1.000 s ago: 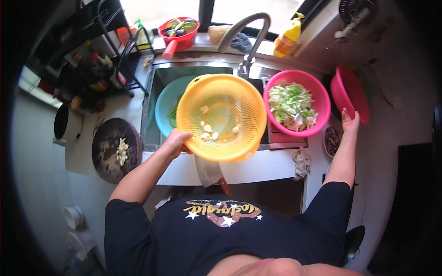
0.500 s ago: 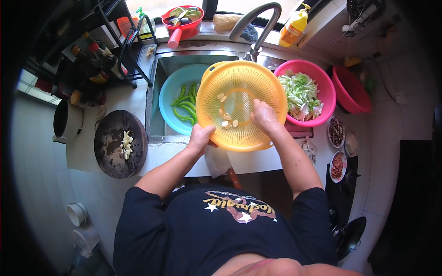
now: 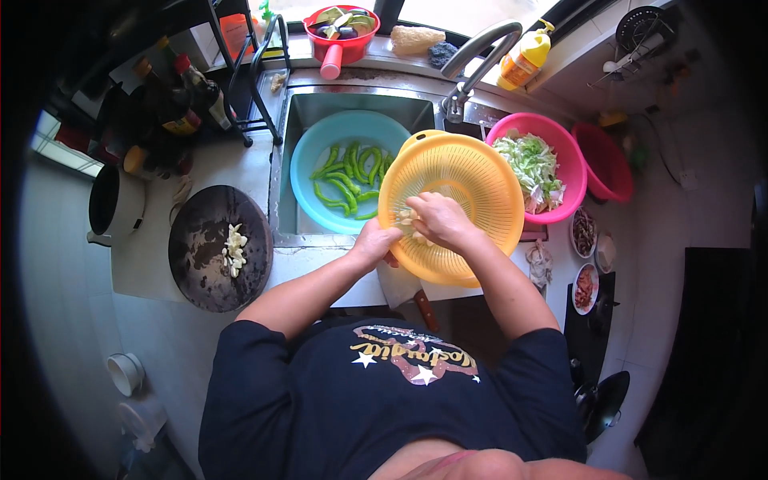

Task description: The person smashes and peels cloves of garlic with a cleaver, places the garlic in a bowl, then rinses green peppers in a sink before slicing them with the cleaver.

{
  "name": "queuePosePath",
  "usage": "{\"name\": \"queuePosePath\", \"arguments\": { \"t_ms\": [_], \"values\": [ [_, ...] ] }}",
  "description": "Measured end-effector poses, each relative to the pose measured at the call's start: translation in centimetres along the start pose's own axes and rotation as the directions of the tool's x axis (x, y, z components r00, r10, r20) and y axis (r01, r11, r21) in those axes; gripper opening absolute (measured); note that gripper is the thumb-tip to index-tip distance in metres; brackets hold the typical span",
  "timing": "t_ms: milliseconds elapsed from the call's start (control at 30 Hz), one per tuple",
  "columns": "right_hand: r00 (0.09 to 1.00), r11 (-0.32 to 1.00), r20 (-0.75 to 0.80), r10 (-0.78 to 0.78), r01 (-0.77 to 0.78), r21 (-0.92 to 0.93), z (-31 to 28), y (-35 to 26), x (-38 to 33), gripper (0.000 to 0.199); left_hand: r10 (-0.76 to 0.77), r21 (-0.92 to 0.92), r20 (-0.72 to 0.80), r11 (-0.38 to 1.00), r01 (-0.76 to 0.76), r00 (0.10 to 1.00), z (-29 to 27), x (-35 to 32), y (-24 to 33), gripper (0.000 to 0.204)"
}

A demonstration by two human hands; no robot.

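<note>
The left hand (image 3: 374,242) grips the near rim of a yellow colander (image 3: 452,206), holding it tilted over the desk (image 3: 240,160) edge by the sink (image 3: 296,128). The right hand (image 3: 436,220) is inside it, fingers curled over pale chopped pieces (image 3: 406,218). Just behind sit a blue basin (image 3: 320,152) of green peppers (image 3: 344,180) and a pink bowl (image 3: 560,152) of shredded cabbage (image 3: 528,164). Left lies a dark round chopping board (image 3: 200,256).

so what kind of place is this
Most likely a home kitchen: a steel sink with a curved tap, bowls of cut vegetables, and a round chopping board on the counter.
</note>
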State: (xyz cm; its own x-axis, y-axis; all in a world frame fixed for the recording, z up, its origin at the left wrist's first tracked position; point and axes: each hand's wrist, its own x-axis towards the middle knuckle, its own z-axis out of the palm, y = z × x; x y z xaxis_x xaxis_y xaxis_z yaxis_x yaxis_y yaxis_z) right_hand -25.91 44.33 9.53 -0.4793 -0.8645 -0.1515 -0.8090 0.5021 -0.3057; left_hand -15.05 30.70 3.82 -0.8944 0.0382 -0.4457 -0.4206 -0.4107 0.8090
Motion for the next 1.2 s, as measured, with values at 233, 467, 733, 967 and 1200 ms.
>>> {"name": "queuePosePath", "arguments": {
  "t_ms": [233,467,733,967,1200],
  "values": [
    [0.676,0.756,-0.424,0.602,-0.314,0.574,-4.1,1.7,-13.4,0.020,-0.168,0.024,0.150,0.986,0.166,0.974,3.1,2.6,-2.3,0.044],
    [0.530,0.406,-0.048,0.847,-0.586,0.701,3.0,-2.7,-21.8,0.011,-0.223,0.224,0.322,0.962,0.155,0.920,4.4,3.2,-1.4,0.063],
    [0.814,0.767,-0.052,0.578,-0.521,0.375,9.9,-6.4,-16.2,0.036,0.118,0.991,0.127,-0.060,-0.121,0.985,-11.2,13.7,0.4,0.033],
    [0.769,0.722,0.050,0.637,-0.618,0.311,11.1,-6.9,-14.3,0.029,-0.301,0.957,-0.032,-0.286,-0.059,0.953,-11.5,17.7,-7.6,0.038],
    [0.692,0.486,0.270,0.670,-0.683,0.545,9.9,-6.6,-14.0,0.031,0.059,0.968,-0.251,0.010,0.251,0.966,-16.6,21.3,-4.6,0.033]
  ]
}}
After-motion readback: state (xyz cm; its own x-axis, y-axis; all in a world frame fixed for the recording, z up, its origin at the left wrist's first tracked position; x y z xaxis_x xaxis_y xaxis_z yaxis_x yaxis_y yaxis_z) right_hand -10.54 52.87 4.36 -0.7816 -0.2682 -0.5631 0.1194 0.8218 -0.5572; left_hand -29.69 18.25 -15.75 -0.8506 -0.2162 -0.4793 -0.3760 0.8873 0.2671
